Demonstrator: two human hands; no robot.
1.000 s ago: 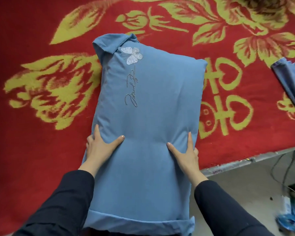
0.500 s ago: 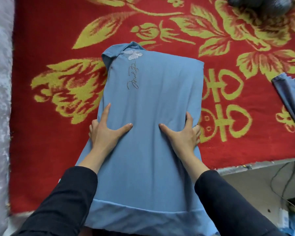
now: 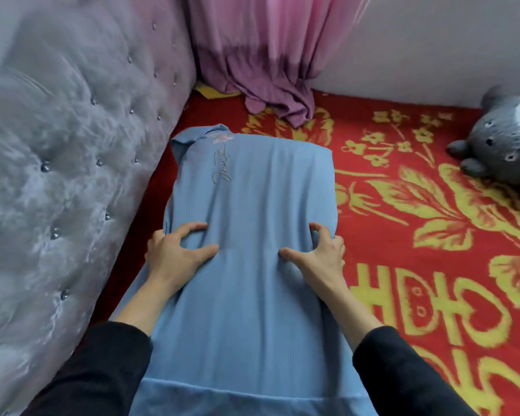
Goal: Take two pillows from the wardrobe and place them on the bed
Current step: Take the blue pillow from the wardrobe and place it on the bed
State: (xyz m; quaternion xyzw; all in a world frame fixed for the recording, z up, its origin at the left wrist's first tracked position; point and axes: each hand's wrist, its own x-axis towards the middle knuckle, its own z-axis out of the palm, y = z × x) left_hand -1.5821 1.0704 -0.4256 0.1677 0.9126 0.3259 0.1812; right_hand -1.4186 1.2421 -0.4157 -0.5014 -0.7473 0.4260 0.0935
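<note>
Red and yellow flowers covered the blanket on the bed (image 3: 433, 235), with a soft grey buttoned headboard (image 3: 72, 175) on the left and a pink curtain (image 3: 267, 55) at the back. A long blue pillow in a cloth cover (image 3: 252, 181) lay on the bed, just beside the headboard. The left hand (image 3: 174, 253) and the right hand (image 3: 318, 253) each pinched its cloth in a curled grip, one at each side. A grey stuffed toy (image 3: 499, 139) sat far to the right.
</note>
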